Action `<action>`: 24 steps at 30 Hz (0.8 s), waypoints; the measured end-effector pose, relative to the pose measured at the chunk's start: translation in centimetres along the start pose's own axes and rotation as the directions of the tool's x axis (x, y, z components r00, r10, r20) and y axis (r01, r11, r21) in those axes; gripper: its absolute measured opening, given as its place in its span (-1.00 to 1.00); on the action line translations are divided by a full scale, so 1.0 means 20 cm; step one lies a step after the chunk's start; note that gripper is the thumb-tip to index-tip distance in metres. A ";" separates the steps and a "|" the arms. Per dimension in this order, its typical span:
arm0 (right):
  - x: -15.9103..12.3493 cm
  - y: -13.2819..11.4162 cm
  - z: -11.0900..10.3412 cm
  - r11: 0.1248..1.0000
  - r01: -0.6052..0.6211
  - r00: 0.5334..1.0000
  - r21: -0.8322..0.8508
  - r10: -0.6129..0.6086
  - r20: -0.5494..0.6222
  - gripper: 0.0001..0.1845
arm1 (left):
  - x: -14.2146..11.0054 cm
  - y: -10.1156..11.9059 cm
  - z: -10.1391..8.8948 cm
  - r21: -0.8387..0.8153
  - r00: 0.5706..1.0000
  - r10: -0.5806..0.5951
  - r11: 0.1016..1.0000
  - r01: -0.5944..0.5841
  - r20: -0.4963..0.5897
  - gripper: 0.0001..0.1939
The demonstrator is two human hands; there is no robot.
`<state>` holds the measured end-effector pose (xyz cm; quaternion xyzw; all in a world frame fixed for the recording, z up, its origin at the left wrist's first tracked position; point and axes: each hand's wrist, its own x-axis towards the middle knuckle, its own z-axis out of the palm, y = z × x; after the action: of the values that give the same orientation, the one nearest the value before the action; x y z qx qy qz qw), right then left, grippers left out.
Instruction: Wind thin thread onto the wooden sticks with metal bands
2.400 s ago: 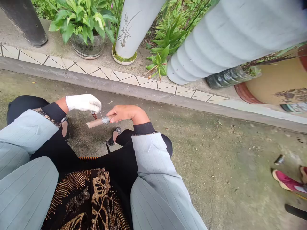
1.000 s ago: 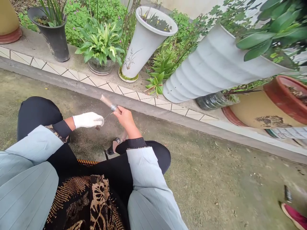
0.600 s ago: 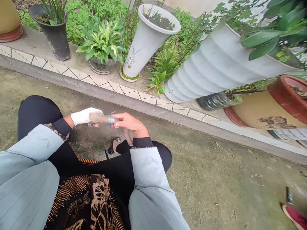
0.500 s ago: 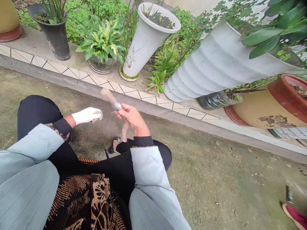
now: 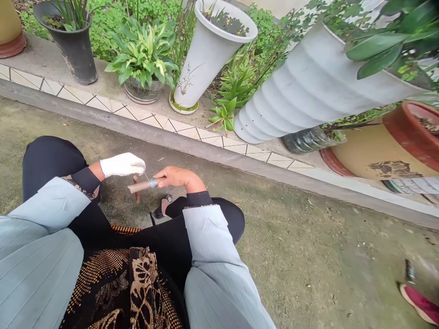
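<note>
My left hand (image 5: 123, 165), in a white glove, is closed with its fingertips pinched on a thin wire (image 5: 146, 175). The wire runs a short way to silvery windings (image 5: 152, 183) around a wooden stick (image 5: 140, 186). My bare right hand (image 5: 178, 178) wraps round the stick's right end, just beside the windings, and hides that end. The stick lies nearly level, its free end pointing left below the glove. A reddish-brown piece of wood (image 5: 137, 193) shows upright behind the stick; whether the two are joined I cannot tell.
A low tiled ledge (image 5: 156, 121) runs across ahead, bearing a black pot (image 5: 77, 52), a white flared pot (image 5: 206, 59), a tall ribbed pot (image 5: 302, 87) and a tan pot (image 5: 366, 151). My bent knees flank my hands. Another person's red shoe (image 5: 420, 304) is at lower right.
My right hand has turned the stick from pointing up and away to nearly level, pointing left. The windings are now closer to my gloved left hand, which has barely moved.
</note>
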<state>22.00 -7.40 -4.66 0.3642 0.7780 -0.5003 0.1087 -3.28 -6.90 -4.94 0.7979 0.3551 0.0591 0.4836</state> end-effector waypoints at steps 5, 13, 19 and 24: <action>-0.05 -0.04 -0.02 0.808 0.292 0.933 0.513 -0.123 -0.337 -0.41 | 0.03 -0.06 0.03 -0.289 0.987 -0.002 0.956 -0.045 -0.163 -0.62; 0.03 -0.05 0.01 0.710 0.391 0.691 0.586 0.194 -0.696 -0.58 | 0.04 0.01 0.14 -0.090 0.998 0.027 0.996 -0.023 0.050 -0.64; 0.07 -0.02 0.02 0.901 -0.413 0.773 -0.137 0.267 -0.575 -0.70 | 0.03 0.03 0.10 0.198 0.983 0.102 0.971 -0.132 0.156 -0.66; 0.03 -0.03 0.02 0.975 -0.135 0.991 -0.179 0.132 -0.028 -0.69 | 0.02 0.03 0.03 0.138 1.000 -0.001 0.990 -0.002 0.025 -0.69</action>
<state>21.05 -7.54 -4.75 0.4080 0.7947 -0.4167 0.1684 -2.41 -7.36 -4.85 0.8301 0.3521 0.0249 0.4317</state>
